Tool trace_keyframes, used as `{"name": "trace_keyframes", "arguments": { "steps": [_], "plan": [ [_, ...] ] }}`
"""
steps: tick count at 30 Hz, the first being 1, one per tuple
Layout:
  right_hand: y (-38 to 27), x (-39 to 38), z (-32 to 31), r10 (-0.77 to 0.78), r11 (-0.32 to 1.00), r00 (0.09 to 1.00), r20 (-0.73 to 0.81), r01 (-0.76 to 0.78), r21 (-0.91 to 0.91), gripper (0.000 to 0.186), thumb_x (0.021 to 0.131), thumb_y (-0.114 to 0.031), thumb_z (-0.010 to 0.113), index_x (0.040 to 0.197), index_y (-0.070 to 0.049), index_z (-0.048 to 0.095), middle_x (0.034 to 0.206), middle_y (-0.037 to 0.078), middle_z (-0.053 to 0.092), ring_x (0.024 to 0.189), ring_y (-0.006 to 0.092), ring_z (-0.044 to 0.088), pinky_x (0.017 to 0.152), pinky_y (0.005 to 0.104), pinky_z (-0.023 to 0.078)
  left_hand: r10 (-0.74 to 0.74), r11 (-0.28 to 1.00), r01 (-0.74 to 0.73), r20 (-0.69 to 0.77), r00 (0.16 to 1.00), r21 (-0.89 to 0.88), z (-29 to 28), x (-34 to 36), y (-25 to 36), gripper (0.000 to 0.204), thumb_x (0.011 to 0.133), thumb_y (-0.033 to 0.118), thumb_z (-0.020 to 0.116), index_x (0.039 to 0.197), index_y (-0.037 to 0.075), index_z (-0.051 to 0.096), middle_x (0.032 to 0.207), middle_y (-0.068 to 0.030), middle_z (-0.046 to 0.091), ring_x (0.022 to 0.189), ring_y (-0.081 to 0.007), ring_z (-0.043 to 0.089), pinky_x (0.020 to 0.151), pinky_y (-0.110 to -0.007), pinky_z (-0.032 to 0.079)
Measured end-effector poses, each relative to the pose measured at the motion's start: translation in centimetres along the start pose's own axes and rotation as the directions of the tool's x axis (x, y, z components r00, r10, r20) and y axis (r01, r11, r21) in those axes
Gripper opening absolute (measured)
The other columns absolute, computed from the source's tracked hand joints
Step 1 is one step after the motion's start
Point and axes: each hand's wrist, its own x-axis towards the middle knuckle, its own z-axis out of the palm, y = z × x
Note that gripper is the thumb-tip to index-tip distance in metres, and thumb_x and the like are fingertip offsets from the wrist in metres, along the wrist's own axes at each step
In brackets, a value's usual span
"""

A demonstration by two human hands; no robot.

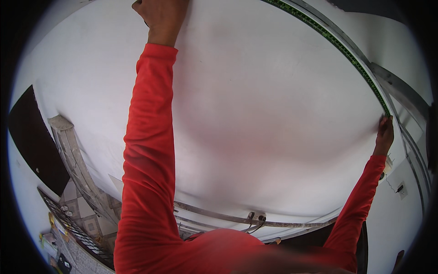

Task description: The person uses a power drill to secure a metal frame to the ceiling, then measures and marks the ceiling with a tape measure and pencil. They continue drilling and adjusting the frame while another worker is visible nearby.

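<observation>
A green measuring tape (340, 44) with dark markings curves along the upper right edge of a large white panel-like surface (255, 100). Its lower end meets my right hand (384, 133), whose fingers are closed on it at the panel's right edge. My left hand (165, 17) is raised to the top of the view, close to the white surface. The upper frame edge cuts off most of its fingers, so what it holds, if anything, is hidden. Both arms wear red sleeves.
Grey metal strips (401, 86) run past the panel on the right. A wall socket (403, 191) has a plug and thin wire. At left, a worn plank-like stand (75, 150) leans near a dark door (34, 141). A metal rail (219, 217) crosses below the panel.
</observation>
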Motion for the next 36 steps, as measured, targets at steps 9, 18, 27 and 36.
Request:
{"name": "trace_keyframes", "arguments": {
  "steps": [9,18,27,36],
  "plan": [
    [0.2,0.6,-0.2,0.015,0.999,0.997,0.070,-0.018,0.036,0.026,0.103,-0.025,0.067,0.117,-0.003,0.068,0.098,0.004,0.072,0.090,0.0110,0.068,0.081,0.0211,0.057,-0.004,1.000,0.005,0.035,0.999,-0.014,-0.1,0.2,-0.1,0.032,0.088,0.040,0.077,0.098,0.009,0.077,0.100,-0.0086,0.071,0.100,-0.0309,0.063,0.081,-0.052,0.050],
    [0.0,7.7,-12.3,-0.062,0.969,0.998,0.018,0.056,0.239,0.033,0.107,-0.022,0.061,0.129,0.003,0.061,0.111,0.012,0.069,0.100,0.0165,0.067,0.090,0.0267,0.057,0.154,0.962,-0.121,0.119,0.981,-0.246,-0.7,1.9,-4.5,0.028,0.088,0.031,0.079,0.091,0.004,0.074,0.092,-0.0096,0.069,0.089,-0.0314,0.064,0.077,-0.043,0.053],
    [2.3,9.7,-16.0,-0.074,0.985,0.996,-0.049,0.080,0.150,0.035,0.105,-0.021,0.063,0.130,0.004,0.060,0.118,0.014,0.067,0.107,0.0198,0.065,0.090,0.0277,0.058,0.204,0.963,-0.191,0.049,0.978,-0.191,0.3,2.3,-5.1,0.027,0.086,0.031,0.080,0.089,0.004,0.075,0.090,-0.0099,0.069,0.088,-0.0324,0.065,0.075,-0.044,0.053],
    [1.7,9.7,-14.4,-0.026,0.950,0.998,0.060,0.006,0.312,0.024,0.105,-0.015,0.061,0.122,0.002,0.063,0.115,0.012,0.069,0.103,0.0205,0.068,0.090,0.0293,0.060,0.180,0.982,-0.179,0.017,0.983,-0.054,0.4,1.6,-4.1,0.031,0.090,0.036,0.075,0.095,0.005,0.076,0.096,-0.0088,0.070,0.095,-0.0312,0.063,0.079,-0.045,0.051]
  ]
}}
